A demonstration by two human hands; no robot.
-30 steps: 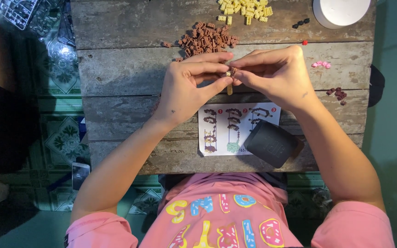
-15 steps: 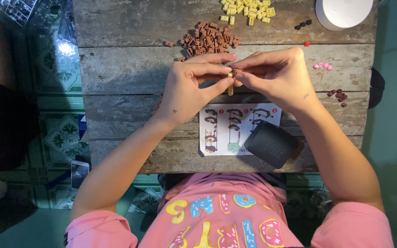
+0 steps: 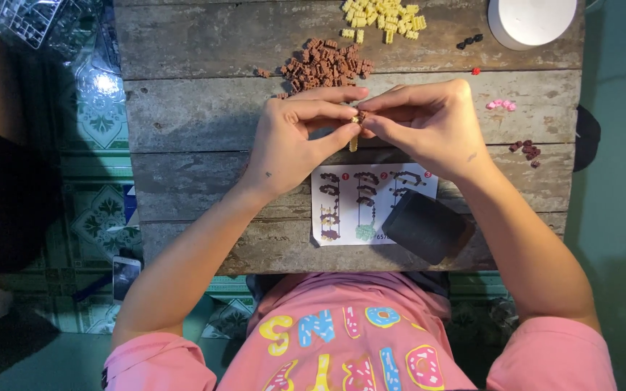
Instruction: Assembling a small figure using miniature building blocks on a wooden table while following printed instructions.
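Over a weathered wooden table [image 3: 182, 101], my left hand [image 3: 295, 137] and my right hand [image 3: 429, 127] meet fingertip to fingertip. Between them they pinch a small yellow brick assembly [image 3: 354, 141] with a brown piece at its top; its lower end hangs below the fingers. A pile of small brown bricks [image 3: 324, 65] lies just beyond my hands. A pile of yellow bricks [image 3: 385, 18] sits at the far edge. Below my hands lies a printed instruction sheet [image 3: 364, 206].
A black box [image 3: 425, 226] lies on the sheet's right corner. A white round container [image 3: 534, 20] stands at the far right. Pink pieces [image 3: 501, 105], dark red pieces [image 3: 527, 150], black pieces [image 3: 469, 41] lie scattered right. A phone [image 3: 126, 275] rests on the tiled floor.
Both hands have stayed together at the same spot, with only slight finger movement on the small assembly.
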